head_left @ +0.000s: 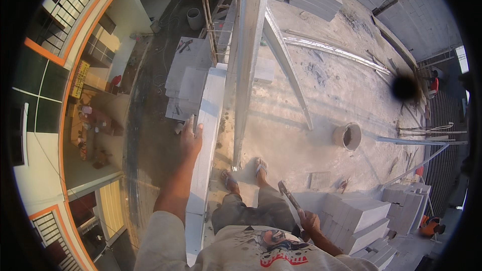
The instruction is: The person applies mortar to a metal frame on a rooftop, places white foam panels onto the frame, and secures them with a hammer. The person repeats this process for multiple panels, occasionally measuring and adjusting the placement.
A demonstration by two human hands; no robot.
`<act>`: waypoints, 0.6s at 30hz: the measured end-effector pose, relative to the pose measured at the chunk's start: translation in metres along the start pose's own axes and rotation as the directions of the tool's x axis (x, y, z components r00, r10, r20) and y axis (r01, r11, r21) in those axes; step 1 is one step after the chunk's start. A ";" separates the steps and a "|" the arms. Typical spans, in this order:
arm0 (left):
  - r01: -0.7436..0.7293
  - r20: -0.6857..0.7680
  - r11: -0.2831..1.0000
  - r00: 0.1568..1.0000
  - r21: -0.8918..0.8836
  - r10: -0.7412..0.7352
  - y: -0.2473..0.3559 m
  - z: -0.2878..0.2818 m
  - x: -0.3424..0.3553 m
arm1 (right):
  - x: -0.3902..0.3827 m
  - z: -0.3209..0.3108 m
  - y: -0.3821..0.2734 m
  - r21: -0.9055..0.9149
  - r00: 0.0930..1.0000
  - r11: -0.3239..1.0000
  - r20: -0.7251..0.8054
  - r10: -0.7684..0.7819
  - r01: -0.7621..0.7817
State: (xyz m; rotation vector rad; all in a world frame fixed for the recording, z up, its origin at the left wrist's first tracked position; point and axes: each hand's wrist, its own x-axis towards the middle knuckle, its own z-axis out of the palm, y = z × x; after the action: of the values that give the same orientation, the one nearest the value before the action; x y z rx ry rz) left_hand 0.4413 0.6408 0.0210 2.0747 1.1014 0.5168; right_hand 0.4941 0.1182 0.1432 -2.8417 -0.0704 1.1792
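left hand (192,140), fingers parted, at pale block wall (207,111); right hand (310,222) wrapped round hammer-like tool (289,195). if tapping: light, even blows, left fingers well clear.

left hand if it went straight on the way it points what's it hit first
The left hand would first meet more of the pale block wall it seems to touch; bamboo poles look next, depth unclear.

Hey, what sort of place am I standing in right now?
Most likely a building site: your left hand is at a narrow wall of pale blocks, more pale blocks stand stacked on your right, and a tall metal post rises ahead.
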 end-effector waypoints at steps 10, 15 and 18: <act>-0.181 0.044 0.906 0.976 -0.383 0.214 0.127 0.080 0.164 | 0.094 0.051 0.125 -0.032 0.871 0.877 0.112 0.479 -0.479; -0.023 0.056 0.968 0.998 -0.250 0.038 0.129 0.109 0.174 | 0.112 0.032 0.131 -0.122 0.779 0.826 0.282 0.560 -0.550; -0.048 0.059 0.909 0.995 -0.413 0.079 0.110 0.120 0.168 | 0.131 0.019 0.126 -0.168 0.815 0.884 0.344 0.466 -0.435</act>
State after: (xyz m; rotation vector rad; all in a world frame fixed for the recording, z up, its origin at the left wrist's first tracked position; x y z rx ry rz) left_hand 0.6699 0.6904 0.0272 1.7462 0.8005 0.6380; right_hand 0.5751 0.0023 0.0276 -2.7312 0.5891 1.8417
